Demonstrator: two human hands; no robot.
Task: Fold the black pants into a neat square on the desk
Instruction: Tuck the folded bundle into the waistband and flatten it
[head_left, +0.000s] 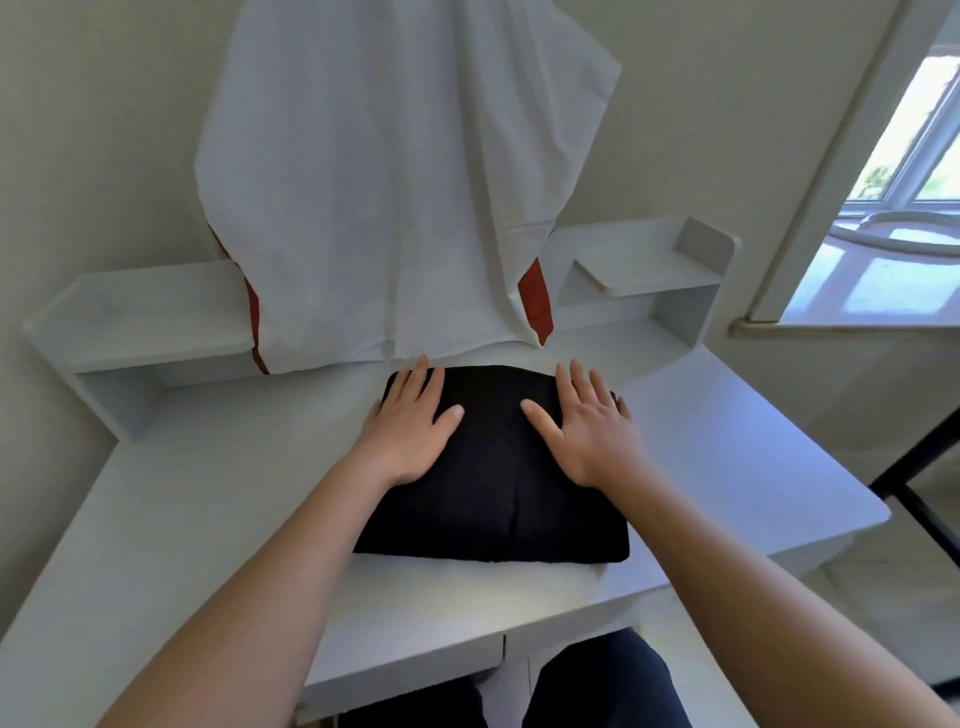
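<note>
Both bare forearms are reaching forward from the lower corners of the view, angling inward toward the middle of the white desk (727, 447), where the black pants (498, 493) are lying as a thick, roughly square folded bundle. The left hand (410, 428) is lying palm down on the far left part of the bundle, its fingers straight and close together, pointing away from the person, with the thumb stretching out to the right across the cloth. The right hand (587, 426) is mirroring it on the far right part, palm down, fingers straight and slightly fanned, the outermost fingers reaching the bundle's right edge and the thumb pointing left toward the other hand. Neither hand is gripping anything; both are resting flat on the fabric, with a strip of black cloth showing between the two thumbs. A faint crease is running down the middle of the bundle toward its near edge. Just behind the pants a white cloth (395, 197) with red trim is hanging down over the desk's raised back shelf (649, 270). A window (914, 156) is letting in daylight at the right.
</note>
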